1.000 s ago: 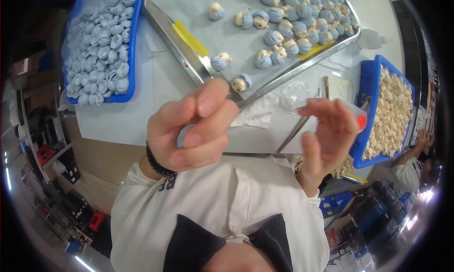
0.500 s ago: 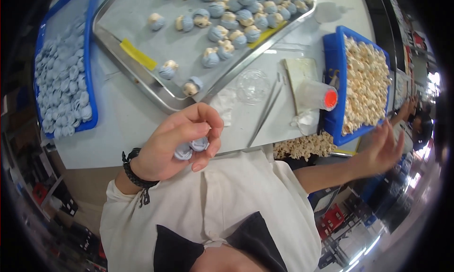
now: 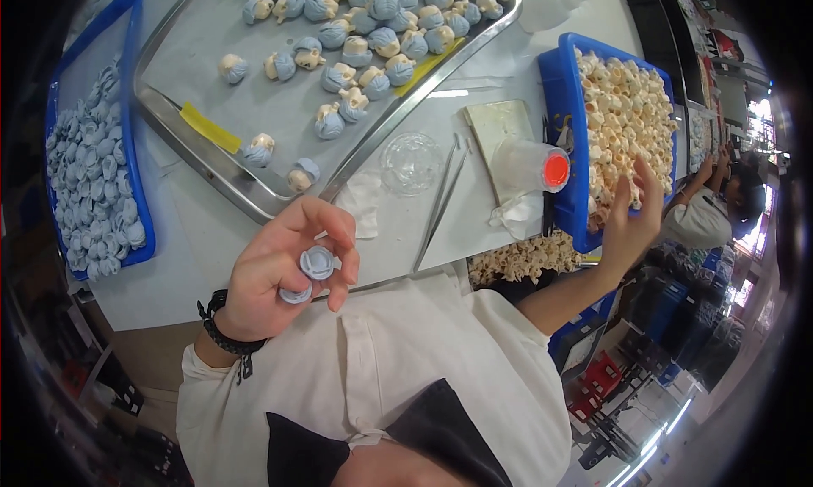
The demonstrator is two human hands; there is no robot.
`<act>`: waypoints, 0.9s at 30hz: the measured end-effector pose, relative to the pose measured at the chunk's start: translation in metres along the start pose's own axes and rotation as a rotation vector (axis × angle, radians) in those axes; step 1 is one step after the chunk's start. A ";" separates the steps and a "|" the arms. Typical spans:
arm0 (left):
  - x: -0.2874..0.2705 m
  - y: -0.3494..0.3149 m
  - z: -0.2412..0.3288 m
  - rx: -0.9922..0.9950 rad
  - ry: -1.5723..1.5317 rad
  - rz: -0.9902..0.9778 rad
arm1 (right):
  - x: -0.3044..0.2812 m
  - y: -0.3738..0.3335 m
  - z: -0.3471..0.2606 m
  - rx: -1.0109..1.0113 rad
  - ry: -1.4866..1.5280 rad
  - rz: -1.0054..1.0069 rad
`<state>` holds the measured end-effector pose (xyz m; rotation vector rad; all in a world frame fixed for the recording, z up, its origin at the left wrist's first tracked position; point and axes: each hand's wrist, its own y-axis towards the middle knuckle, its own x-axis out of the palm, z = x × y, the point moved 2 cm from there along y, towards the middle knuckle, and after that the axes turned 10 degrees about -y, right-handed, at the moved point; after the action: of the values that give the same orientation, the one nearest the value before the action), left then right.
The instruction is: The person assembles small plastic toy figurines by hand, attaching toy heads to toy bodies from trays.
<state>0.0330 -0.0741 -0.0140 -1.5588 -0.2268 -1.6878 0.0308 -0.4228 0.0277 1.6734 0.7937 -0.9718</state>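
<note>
My left hand (image 3: 284, 267) is half curled, palm up, around two small pale blue hollow doll-hair pieces (image 3: 318, 263). One sits by the fingers with its hollow side showing; the other is lower, by the palm. To the right, my right hand (image 3: 631, 216) reaches over the near rim of a blue bin (image 3: 576, 207) full of small cream doll-head pieces (image 3: 622, 123). Its fingers are apart, with the tips close to the pieces, and I see nothing held in them. Ahead, a metal tray (image 3: 254, 201) bears several cream heads with blue hair (image 3: 383, 42).
A blue bin of blue hair pieces (image 3: 97, 190) stands at left. Between tray and right bin lie a clear round dish (image 3: 411, 163), tweezers (image 3: 440, 203), a pale block (image 3: 500, 123) and a cup with an orange-red end (image 3: 556, 171). Another person (image 3: 703, 212) sits at far right.
My right hand has moved left and up to the bin of cream pieces. My left hand has turned, so the blue pieces show more openly. The whole view has shifted slightly.
</note>
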 end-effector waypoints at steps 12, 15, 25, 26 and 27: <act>-0.002 -0.004 0.003 -0.018 0.025 -0.037 | 0.008 -0.055 -0.090 -0.266 0.599 -0.560; -0.004 -0.006 0.003 0.024 0.003 -0.042 | 0.005 -0.059 -0.092 -0.271 0.530 -0.637; -0.005 -0.013 0.011 0.185 -0.113 -0.111 | 0.037 -0.083 -0.165 -0.764 0.239 -0.568; -0.006 -0.013 0.011 0.193 -0.126 -0.105 | 0.037 -0.085 -0.165 -0.785 0.197 -0.551; -0.006 -0.014 0.010 0.194 -0.125 -0.101 | 0.037 -0.084 -0.167 -0.785 0.200 -0.552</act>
<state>0.0311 -0.0557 -0.0121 -1.5300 -0.5265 -1.5942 0.0137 -0.2378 -0.0117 0.8780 1.5833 -0.6991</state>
